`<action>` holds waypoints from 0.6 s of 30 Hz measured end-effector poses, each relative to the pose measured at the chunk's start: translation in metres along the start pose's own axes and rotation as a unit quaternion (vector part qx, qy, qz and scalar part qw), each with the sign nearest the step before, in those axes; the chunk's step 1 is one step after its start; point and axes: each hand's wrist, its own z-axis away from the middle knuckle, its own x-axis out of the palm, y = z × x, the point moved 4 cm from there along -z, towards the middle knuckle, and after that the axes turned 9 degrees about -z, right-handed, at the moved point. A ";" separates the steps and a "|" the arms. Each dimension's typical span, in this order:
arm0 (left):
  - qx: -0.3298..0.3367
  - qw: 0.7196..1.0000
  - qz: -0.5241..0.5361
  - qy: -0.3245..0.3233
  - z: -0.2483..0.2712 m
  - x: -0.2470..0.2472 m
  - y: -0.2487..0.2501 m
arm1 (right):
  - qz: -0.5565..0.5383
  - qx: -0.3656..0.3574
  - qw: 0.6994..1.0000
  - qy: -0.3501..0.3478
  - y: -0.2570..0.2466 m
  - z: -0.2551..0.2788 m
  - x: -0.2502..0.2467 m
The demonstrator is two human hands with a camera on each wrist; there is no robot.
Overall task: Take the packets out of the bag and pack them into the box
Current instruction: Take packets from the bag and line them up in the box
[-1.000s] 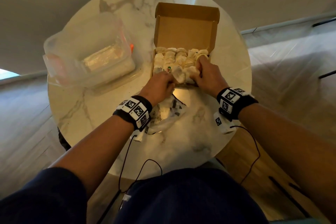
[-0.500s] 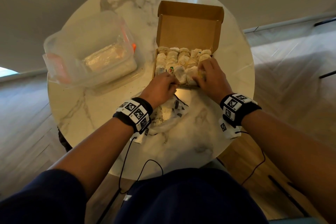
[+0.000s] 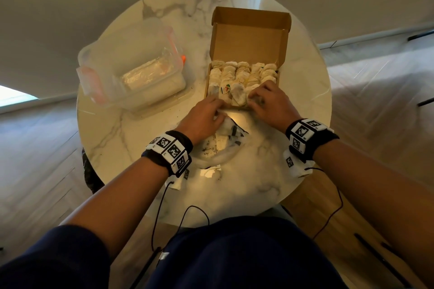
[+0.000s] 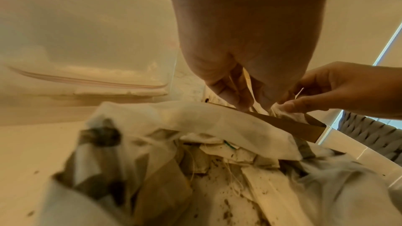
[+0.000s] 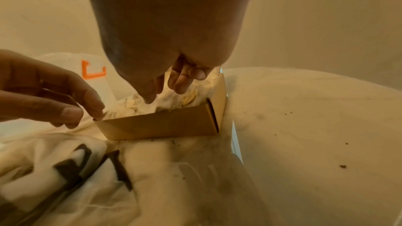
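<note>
An open cardboard box (image 3: 250, 37) stands at the table's far middle, with rows of pale tea-bag packets (image 3: 239, 75) filling its tray. My left hand (image 3: 211, 110) is at the near-left corner, and its thumb and fingers (image 4: 228, 95) curl over the box's near wall (image 4: 282, 125). At the near-right corner my right hand (image 3: 260, 98) has thumb and curled fingers (image 5: 185, 78) pinching a packet (image 5: 172, 99) in the near row. The crumpled white bag (image 3: 225, 141) with black print lies just in front of the box, and several packets (image 4: 217, 150) show inside it.
A clear lidded plastic container (image 3: 131, 65) with orange clips (image 5: 93, 71) stands left of the box. Dark crumbs dot the round marble table (image 3: 258, 183). Cables hang from both wrist bands over the table's near edge.
My right hand has drawn back from the box's right-hand packets to the near row. The left hand stays at the near-left corner.
</note>
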 end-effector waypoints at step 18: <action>-0.136 0.974 -0.067 -0.167 0.063 0.056 -0.016 | -0.057 0.088 0.984 -0.146 -0.049 0.050 0.060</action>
